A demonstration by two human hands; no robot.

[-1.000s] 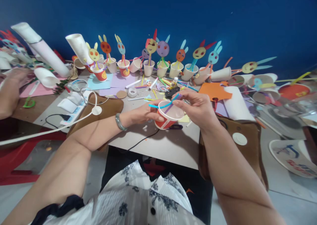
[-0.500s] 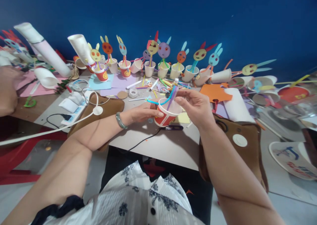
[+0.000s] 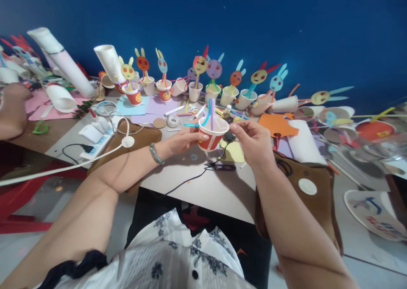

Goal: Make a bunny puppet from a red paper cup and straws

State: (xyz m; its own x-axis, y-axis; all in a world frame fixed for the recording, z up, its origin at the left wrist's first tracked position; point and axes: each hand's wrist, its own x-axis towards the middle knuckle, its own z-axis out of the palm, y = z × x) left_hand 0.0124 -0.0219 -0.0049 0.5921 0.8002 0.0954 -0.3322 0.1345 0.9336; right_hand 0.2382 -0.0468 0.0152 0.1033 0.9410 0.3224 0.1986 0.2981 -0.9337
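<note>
A red-and-white paper cup (image 3: 210,141) is held upright above the table by my left hand (image 3: 187,140), whose thumb presses on its side. Purple pipe cleaners (image 3: 212,113) rise from inside the cup, and a blue pipe cleaner (image 3: 192,125) pokes out over its left rim. My right hand (image 3: 252,140) is beside the cup's right rim, with thumb and fingers pinched together. What sits in that pinch, if anything, is too small to make out. Under the cup lie dark-handled snips (image 3: 221,167) and a black cord (image 3: 187,179).
Paper cups with rabbit-faced puppets (image 3: 214,70) line the back by the blue wall. Pens, tape (image 3: 173,120) and scraps lie before them. Brown pouches (image 3: 299,187) flank the work spot. A power strip (image 3: 98,145) lies left; another person's arm (image 3: 12,111) reaches in there.
My left hand has lifted and levelled the cup. My right hand has drawn away from the pipe cleaners to the cup's right rim, and the purple ones now stand straighter.
</note>
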